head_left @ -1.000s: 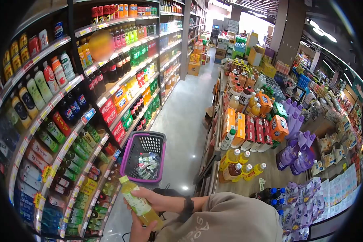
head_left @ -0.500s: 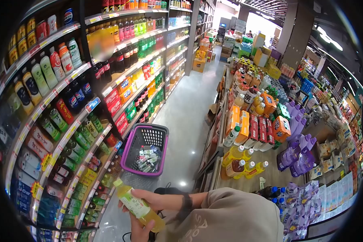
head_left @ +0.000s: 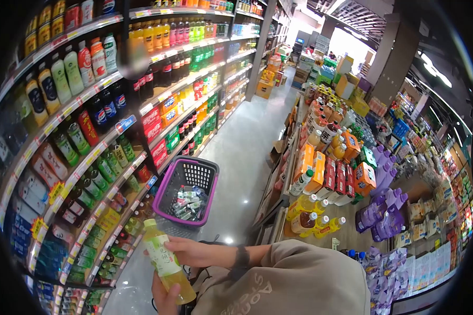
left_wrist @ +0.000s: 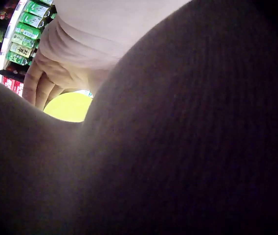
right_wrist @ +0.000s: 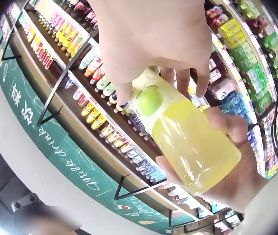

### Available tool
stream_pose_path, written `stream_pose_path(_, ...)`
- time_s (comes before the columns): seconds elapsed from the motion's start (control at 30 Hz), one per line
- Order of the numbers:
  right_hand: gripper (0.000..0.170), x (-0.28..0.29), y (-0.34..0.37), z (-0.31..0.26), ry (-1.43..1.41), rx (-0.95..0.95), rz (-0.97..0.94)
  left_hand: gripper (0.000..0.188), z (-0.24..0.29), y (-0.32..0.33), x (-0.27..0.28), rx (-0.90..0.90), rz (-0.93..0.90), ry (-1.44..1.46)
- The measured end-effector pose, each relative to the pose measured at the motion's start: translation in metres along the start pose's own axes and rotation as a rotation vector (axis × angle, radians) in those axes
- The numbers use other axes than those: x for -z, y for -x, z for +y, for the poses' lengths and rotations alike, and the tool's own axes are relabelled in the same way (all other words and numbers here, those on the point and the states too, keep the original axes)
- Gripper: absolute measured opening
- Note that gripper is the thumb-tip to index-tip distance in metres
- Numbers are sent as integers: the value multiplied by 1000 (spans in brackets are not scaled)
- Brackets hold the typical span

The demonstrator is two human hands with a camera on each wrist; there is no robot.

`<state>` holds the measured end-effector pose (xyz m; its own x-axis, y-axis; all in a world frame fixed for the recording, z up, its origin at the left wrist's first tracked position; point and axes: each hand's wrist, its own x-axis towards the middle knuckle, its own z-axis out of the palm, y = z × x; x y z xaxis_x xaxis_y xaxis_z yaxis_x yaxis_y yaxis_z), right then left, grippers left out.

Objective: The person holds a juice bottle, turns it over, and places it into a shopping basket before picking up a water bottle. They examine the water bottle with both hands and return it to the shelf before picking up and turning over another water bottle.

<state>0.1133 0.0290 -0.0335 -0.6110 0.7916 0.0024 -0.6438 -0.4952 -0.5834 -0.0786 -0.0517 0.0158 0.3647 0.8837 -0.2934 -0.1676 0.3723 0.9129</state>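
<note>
A bottle of yellow-green drink point(head_left: 165, 262) with a pale label tilts at the bottom of the head view. My right hand point(head_left: 189, 252), a dark band at its wrist, grips it around the label. Lower down, my left hand point(head_left: 165, 294) holds the bottle near its base. The right wrist view shows the bottle point(right_wrist: 192, 147) between my right hand point(right_wrist: 153, 39) above and my left hand point(right_wrist: 232, 171) below. In the left wrist view, dark fabric hides much of my left hand point(left_wrist: 75, 58); a yellow part of the bottle point(left_wrist: 69, 106) shows beside its fingers.
A purple-rimmed basket point(head_left: 209, 202) with several small bottles stands on the aisle floor point(head_left: 247, 152). Drink shelves point(head_left: 84, 105) line the left side. On the right, a display table point(head_left: 299, 239) bears bottles, cartons and purple packs.
The bottle and both hands have moved slightly left in the head view, and the bottle stands somewhat more upright. Shelves and basket have shifted in view. Both hands keep hold.
</note>
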Motion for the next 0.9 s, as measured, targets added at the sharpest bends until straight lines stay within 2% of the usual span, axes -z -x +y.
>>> stream_pose_path(0.2,73,-1,-5,4,-47,0,-158,62,-11,7,-2,-86,37,17)
stream_pose_path(0.3,74,10,-10,14,-155,12,-173,63,-20,7,0,-137,38,78)
stream_pose_path(0.4,79,8,1,13,-144,-3,-82,66,-41,15,1,-169,111,351)
stream_pose_path(0.5,84,-2,8,6,-69,-12,-112,73,-46,23,11,-146,46,340)
stream_pose_path(0.6,86,3,8,9,-65,-13,-124,81,-45,7,5,-297,62,217)
stream_pose_path(0.7,81,-9,14,0,-42,-5,-76,79,-48,7,8,-224,38,362)
stream_pose_path(0.73,78,-13,13,-8,25,-62,-8,81,-51,1,15,-235,-31,335)
stream_pose_path(0.8,77,4,11,3,-39,6,-78,86,-35,6,8,-205,-7,244)
stream_pose_path(0.9,69,-5,11,-3,10,18,-22,74,-7,8,3,-141,-97,134)
